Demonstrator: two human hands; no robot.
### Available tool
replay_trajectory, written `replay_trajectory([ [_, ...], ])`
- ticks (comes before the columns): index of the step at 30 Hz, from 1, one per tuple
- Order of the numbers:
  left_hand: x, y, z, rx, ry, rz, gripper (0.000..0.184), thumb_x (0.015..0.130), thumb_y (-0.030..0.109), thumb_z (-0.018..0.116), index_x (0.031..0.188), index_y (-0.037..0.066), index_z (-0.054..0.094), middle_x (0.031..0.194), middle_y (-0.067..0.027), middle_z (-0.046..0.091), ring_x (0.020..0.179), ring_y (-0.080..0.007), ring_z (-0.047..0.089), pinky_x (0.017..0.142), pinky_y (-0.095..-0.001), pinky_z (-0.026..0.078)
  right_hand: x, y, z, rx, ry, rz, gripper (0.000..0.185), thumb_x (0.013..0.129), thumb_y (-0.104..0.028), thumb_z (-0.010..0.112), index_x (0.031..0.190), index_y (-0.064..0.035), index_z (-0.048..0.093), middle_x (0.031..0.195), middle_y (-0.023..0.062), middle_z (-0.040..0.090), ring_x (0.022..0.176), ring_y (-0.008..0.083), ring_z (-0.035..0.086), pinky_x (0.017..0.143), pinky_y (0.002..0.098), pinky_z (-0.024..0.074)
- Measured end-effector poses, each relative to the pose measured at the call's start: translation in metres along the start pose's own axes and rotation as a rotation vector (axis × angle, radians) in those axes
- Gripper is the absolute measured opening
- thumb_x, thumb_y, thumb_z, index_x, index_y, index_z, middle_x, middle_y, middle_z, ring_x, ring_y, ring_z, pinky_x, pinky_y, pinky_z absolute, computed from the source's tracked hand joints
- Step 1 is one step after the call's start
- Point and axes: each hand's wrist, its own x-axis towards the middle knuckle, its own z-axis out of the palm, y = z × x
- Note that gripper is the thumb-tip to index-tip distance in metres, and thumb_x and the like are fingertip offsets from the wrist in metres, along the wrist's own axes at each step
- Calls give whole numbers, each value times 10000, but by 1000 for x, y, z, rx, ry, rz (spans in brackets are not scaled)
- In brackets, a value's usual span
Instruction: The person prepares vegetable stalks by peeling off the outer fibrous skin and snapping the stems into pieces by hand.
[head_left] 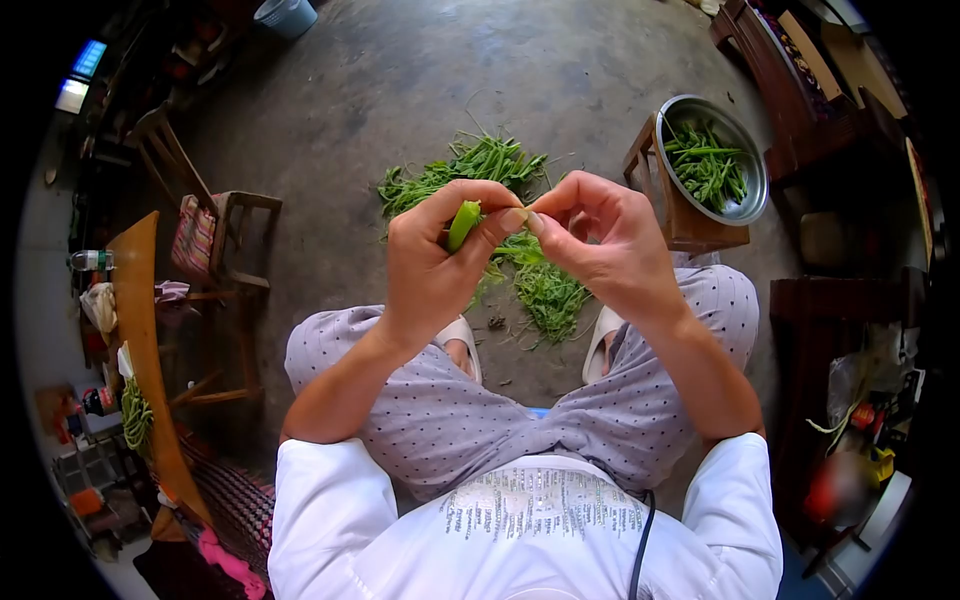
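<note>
My left hand (435,255) is closed around a green vegetable stem (464,226), whose thick end sticks up between thumb and forefinger. My right hand (605,240) is in a pinch, its thumb and fingertip touching those of the left. What lies between the right fingertips is too small to make out. Below and beyond the hands, a heap of leafy green stems (490,160) lies on the floor. Closer to my feet is a pile of fine green scraps (552,303).
To the right, a metal basin (763,185) holding green stems sits on a wooden stool (705,236). A wooden chair (240,235) and a table edge (135,300) stand at the left. A blue bucket (287,15) is at the back left. Dark furniture lines the right side.
</note>
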Motion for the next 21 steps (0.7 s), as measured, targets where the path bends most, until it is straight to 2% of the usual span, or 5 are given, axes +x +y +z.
replay_trajectory([
  [3,-1,-5,2,-108,29,-33,98,851,84,672,919,20,643,723,20,613,604,-17,480,513,-174,365,-2,-4,3,-312,65,-298,81,862,-95,638,862,-17,614,766,-37,584,683,15,490,599,158,386],
  [7,3,1,-10,-217,32,-132,122,879,101,643,953,6,624,787,19,608,683,-33,516,604,-176,405,1,3,0,-236,115,-278,74,812,-99,650,802,-28,634,753,-7,612,668,63,537,565,220,399],
  [12,7,2,-19,-319,-4,-142,129,900,116,615,965,6,597,827,8,596,757,-58,558,689,-188,450,3,0,-13,66,40,-83,92,841,-115,633,854,-25,612,881,19,644,756,74,570,669,248,459],
  [16,9,-2,-29,-358,-48,-52,114,909,113,600,961,13,582,867,5,586,808,-64,554,721,-199,451,10,7,-25,468,-98,-220,85,902,-116,567,893,-34,546,1015,106,638,812,111,593,730,242,479],
  [21,10,-8,-31,-372,-50,-34,118,910,131,603,949,21,579,888,1,580,799,-66,547,717,-199,444,7,2,-32,594,-237,-84,121,918,-140,533,854,-38,521,967,115,641,805,125,607,712,250,490],
])
